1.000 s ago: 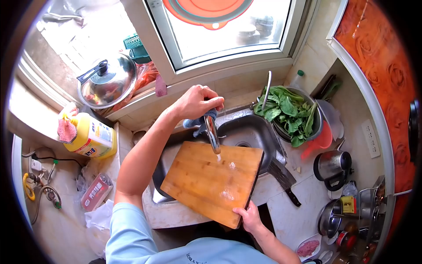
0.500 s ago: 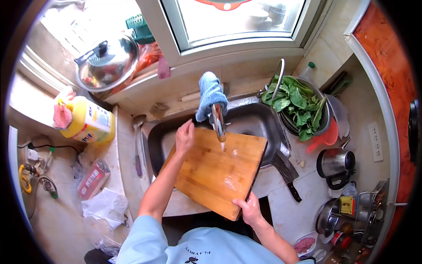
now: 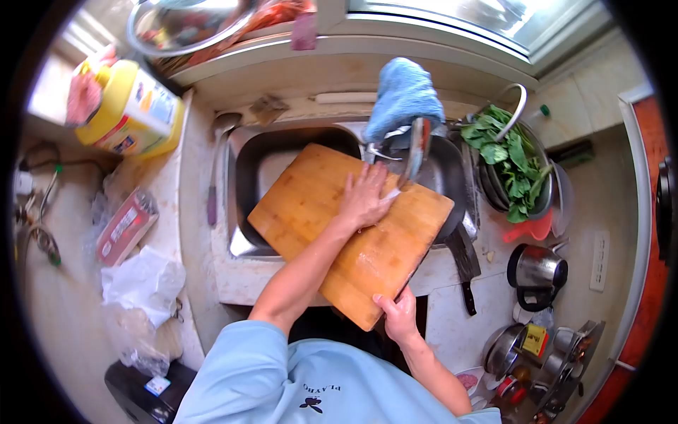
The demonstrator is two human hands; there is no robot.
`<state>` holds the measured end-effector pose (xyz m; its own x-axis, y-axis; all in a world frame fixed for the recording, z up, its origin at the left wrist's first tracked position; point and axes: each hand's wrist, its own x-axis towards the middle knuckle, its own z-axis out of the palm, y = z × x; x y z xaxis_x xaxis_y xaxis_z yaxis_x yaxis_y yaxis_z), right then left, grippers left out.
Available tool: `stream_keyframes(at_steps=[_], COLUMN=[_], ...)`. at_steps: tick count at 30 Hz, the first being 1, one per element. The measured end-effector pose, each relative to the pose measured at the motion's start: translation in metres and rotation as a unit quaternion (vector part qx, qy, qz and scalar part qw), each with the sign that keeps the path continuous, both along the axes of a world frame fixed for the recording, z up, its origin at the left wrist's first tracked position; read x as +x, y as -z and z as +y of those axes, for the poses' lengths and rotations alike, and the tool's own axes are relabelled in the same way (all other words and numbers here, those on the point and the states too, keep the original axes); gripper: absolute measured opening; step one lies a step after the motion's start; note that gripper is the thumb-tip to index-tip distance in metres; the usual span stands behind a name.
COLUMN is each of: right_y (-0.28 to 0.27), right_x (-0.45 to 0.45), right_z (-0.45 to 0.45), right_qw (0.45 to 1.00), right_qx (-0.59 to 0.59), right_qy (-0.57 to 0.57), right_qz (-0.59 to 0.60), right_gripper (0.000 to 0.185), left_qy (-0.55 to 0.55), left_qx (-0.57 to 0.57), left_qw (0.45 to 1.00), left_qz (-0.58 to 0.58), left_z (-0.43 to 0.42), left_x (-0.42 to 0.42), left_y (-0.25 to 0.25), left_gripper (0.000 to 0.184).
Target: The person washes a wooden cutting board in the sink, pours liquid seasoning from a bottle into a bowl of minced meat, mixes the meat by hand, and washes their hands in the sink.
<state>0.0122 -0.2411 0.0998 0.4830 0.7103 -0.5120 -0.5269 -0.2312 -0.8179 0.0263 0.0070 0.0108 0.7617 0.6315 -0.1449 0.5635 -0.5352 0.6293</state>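
A wooden cutting board [image 3: 304,226] lies tilted across the sink [image 3: 247,148], its near corner sticking out over the counter's front edge. My left hand [image 3: 364,200] rests flat on the wet top of the board, fingers spread, close to the water from the faucet [image 3: 415,157]. At the lower right corner, my right hand [image 3: 401,315] grips the board's edge with the thumb on top; the other fingers are hidden underneath. A blue cloth [image 3: 404,99] is draped over the faucet.
Right of the sink lie a cleaver [image 3: 462,265], a pot of leafy greens [image 3: 519,166] and a kettle [image 3: 538,272]. A ladle [image 3: 217,159] lies along the left rim. A yellow jug [image 3: 134,109] and a plastic bag [image 3: 145,283] stand further left.
My left hand has come down from above the board's far left side onto its middle, its fingers opening flat. My right hand keeps its grip. The camera view has shifted.
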Motion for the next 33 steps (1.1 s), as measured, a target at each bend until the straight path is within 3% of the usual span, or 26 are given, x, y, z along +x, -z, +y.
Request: stream_keyframes(at_steps=[2, 4, 6, 10, 12, 13, 15, 17, 18, 22, 28, 32, 33], right_y=[0.006, 0.007, 0.013, -0.008, -0.019, -0.029, -0.041, -0.039, -0.032, -0.002, 0.002, -0.015, -0.02], right_x=[-0.007, -0.013, -0.011, -0.004, 0.005, 0.008, 0.015, 0.021, 0.022, 0.02, 0.006, -0.005, -0.002], right_z=[0.005, 0.007, 0.015, 0.006, -0.013, -0.021, -0.035, -0.036, -0.032, -0.013, 0.011, -0.007, -0.021], right_qw=[1.0, 1.0, 1.0, 0.999, 0.999, 0.998, 0.998, 0.998, 0.997, 0.997, 0.998, 0.995, 0.994], right_qx=[0.012, 0.013, 0.017, 0.004, 0.004, 0.011, 0.004, 0.0, -0.005, -0.001, 0.028, 0.01, -0.004], right_qy=[0.005, 0.003, 0.004, 0.019, 0.034, 0.047, 0.059, 0.068, 0.07, 0.039, 0.046, 0.064, 0.078], right_qz=[-0.018, 0.009, -0.014, -0.025, -0.026, -0.027, -0.003, -0.01, -0.026, -0.062, -0.045, -0.08, -0.076], right_gripper=[0.043, 0.043, 0.043, 0.045, 0.049, 0.05, 0.05, 0.049, 0.048, 0.042, 0.041, 0.05, 0.051], left_qy=[0.047, 0.081, 0.084, 0.097, 0.013, -0.057, -0.185, -0.156, -0.143, -0.079, 0.023, 0.127, 0.084], left_qx=[-0.125, -0.003, 0.018, -0.058, 0.089, -0.054, -0.112, -0.042, -0.003, -0.028, -0.018, -0.058, -0.036], left_qw=[0.991, 0.994, 0.989, 0.991, 0.996, 0.984, 0.968, 0.981, 0.985, 0.995, 0.999, 0.99, 0.995], left_qz=[0.021, -0.069, -0.123, -0.067, 0.011, 0.162, 0.131, 0.108, 0.097, 0.06, -0.015, -0.009, 0.036], left_z=[-0.009, -0.056, -0.083, -0.051, -0.003, 0.044, 0.108, 0.095, 0.089, 0.002, -0.11, -0.093, -0.072], left_x=[-0.004, -0.002, -0.002, -0.003, -0.004, -0.011, -0.055, -0.048, -0.048, -0.034, -0.095, -0.124, -0.13], left_y=[-0.071, -0.048, -0.057, -0.061, 0.026, 0.003, 0.086, 0.092, 0.087, 0.019, -0.063, -0.087, -0.057], left_gripper=[0.07, 0.062, 0.058, 0.064, 0.065, 0.066, 0.07, 0.071, 0.071, 0.068, 0.061, 0.061, 0.062])
